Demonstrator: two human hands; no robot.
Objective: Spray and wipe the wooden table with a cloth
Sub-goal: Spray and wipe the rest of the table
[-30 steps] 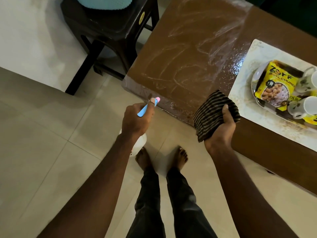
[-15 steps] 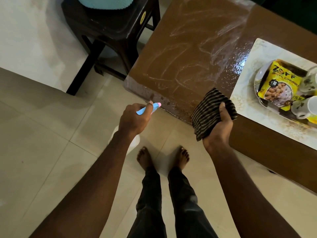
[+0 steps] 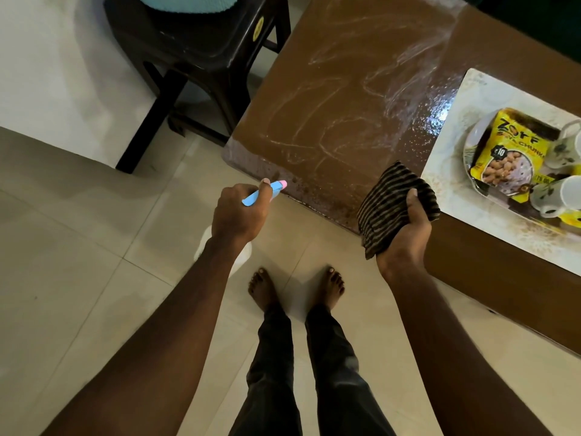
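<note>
Now, left hand (image 3: 239, 215) grip curled round spray bottle (image 3: 276, 187), right hand (image 3: 405, 237) clutching striped cloth (image 3: 390, 199), beside table (image 3: 345, 89) edge

Floor's big glossy cream tiles (image 3: 78, 278) with thin grout lines, catching a soft, dim, warm glow. Top left there's a dark plastic stool (image 3: 204, 48) with a round yellow sticker (image 3: 258, 27) on its seat edge and something teal and textured (image 3: 188, 1) sitting on it. Behind the stool is a paler white surface (image 3: 47, 73), wall or step, can't tell.
</note>
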